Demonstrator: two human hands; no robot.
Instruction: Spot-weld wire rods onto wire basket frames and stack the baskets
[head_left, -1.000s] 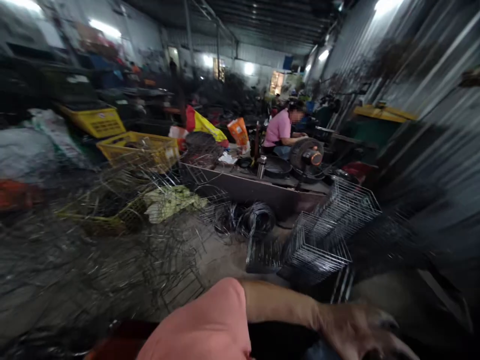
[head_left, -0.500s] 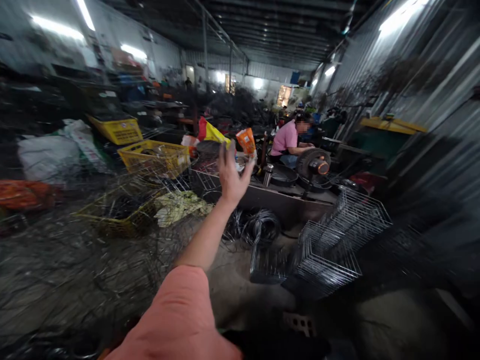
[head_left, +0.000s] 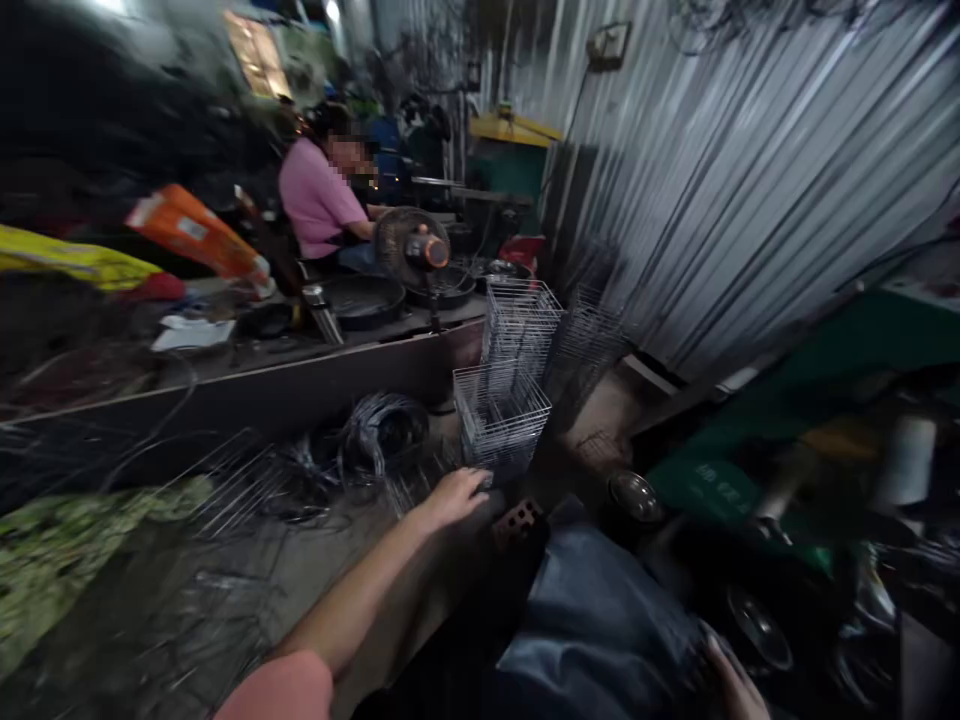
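My left hand [head_left: 456, 497] reaches forward just below the near stack of wire racks [head_left: 502, 410]. Its fingers are extended and look apart, with nothing clearly held; whether the fingertips touch the lowest rack is unclear. At the bottom right, my right hand [head_left: 733, 680] shows only in part, blurred, beside dark shiny cloth [head_left: 592, 600] over my lap. Its fingers are too hidden to read. A perforated brick [head_left: 517, 522] lies on the floor just right of my left hand.
Coiled wire [head_left: 386, 430] lies left of the racks, by a low board [head_left: 225, 400]. Behind it stand a fan [head_left: 412, 245] and a metal flask [head_left: 322, 312]. A person in pink [head_left: 319, 200] sits beyond. A green machine [head_left: 750, 480] stands at right, near a metal bowl [head_left: 634, 495].
The view has swung right and downward. My left hand, raised with spread fingers before, is now lowered near the wire racks. My right hand has come into view at the bottom.
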